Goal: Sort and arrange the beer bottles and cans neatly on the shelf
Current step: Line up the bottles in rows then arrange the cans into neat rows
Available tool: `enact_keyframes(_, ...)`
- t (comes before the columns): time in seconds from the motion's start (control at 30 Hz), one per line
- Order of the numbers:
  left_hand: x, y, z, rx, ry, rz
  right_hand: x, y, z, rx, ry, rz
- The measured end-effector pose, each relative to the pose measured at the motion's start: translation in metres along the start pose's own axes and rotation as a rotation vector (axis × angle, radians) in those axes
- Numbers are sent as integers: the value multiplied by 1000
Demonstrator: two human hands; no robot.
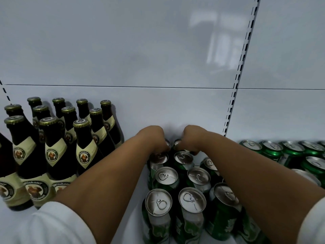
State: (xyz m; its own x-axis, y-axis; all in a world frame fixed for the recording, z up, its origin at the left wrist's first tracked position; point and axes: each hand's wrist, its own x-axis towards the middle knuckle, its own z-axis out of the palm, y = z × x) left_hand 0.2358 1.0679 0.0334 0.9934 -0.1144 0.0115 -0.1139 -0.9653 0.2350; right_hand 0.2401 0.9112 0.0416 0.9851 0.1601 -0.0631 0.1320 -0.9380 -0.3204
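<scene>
**Both hands on the rearmost cans, centre of the shelf**

From my seat I see both arms stretched forward to the back of the white shelf (133, 173). The left hand (154, 138) is curled downward over the top of a can at the very back of the green cluster, fingers closed around its rim; the right hand (190, 138) does the same on the can just beside it. Each back can (176, 142) shows only a sliver of silver lid between the knuckles, so I cannot tell how firm either grip is.

The green cans (175, 182) stand upright in close rows in the lower centre of the frame, directly in front of the hands, lids up. A second group of green cans (281, 152) fills the right edge, beyond the slotted upright (233, 95), partly hidden by the right forearm.

The brown bottles (58, 138) with gold caps and cream labels stand upright in rows at the left of the frame, well apart from the can cluster. White sleeves (52, 224) show at the bottom corners.
</scene>
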Motion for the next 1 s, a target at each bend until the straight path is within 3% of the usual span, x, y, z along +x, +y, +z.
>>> enact_keyframes(0.3, -6, -8, 1, -27, 81, 4, 3, 4, 10, 17, 103, -13)
enact_keyframes(0.47, -33, -12, 5, -174, 235, -26, -16, 7, -2, -55, 108, -62)
enact_keyframes(0.67, -60, -10, 2, -21, 19, 32, -42, 0, 1, -188, -25, -133)
enact_keyframes(1.0, -61, -13, -5, 12, -43, 194, -49, 13, -13, -125, 62, -113)
